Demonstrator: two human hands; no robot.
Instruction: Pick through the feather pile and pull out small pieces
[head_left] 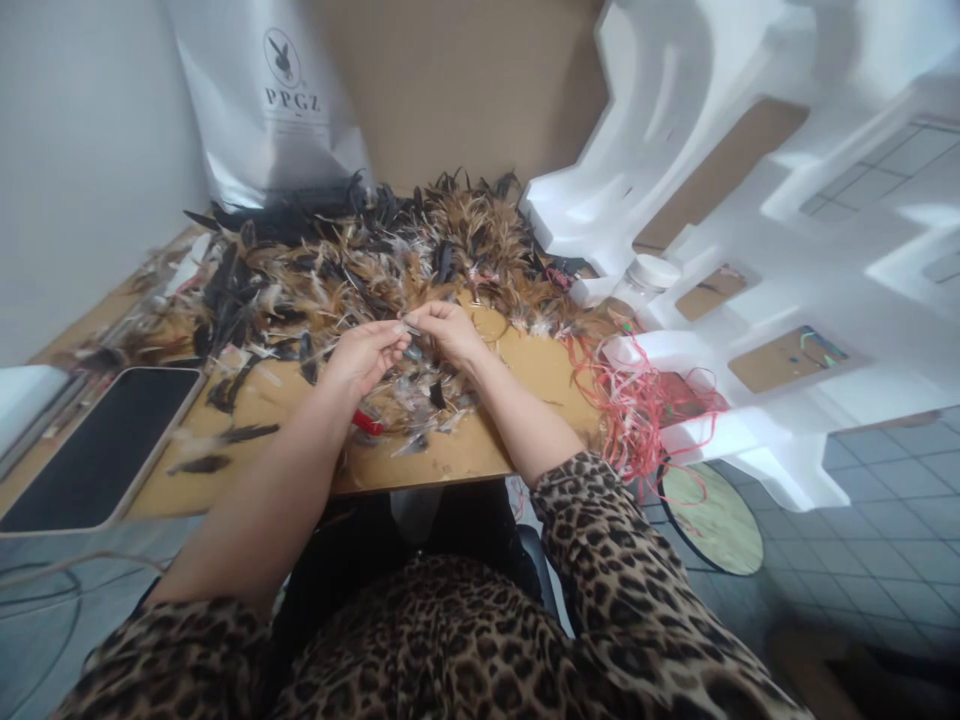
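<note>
Both hands meet above the front part of a wooden table (540, 375). My left hand (367, 355) is pinched, thumb against fingers, on a small pale piece that looks like a feather's end. My right hand (448, 332) pinches the same spot from the other side, its fingertips nearly touching the left ones. The piece itself is mostly hidden by the fingers. Below the hands lies a scatter of loose feathers (420, 395). A red-handled tool (367, 422) lies partly covered beside my left wrist. Behind the hands spreads a large heap of brown and black feathers (345, 260).
A phone (101, 445) lies at the table's left edge. Pink-red strings (637, 400) hang tangled at the right, near a lidded clear jar (645, 280). White moulded foam (750, 200) stands along the right side. A silver bag (270, 110) stands at the back.
</note>
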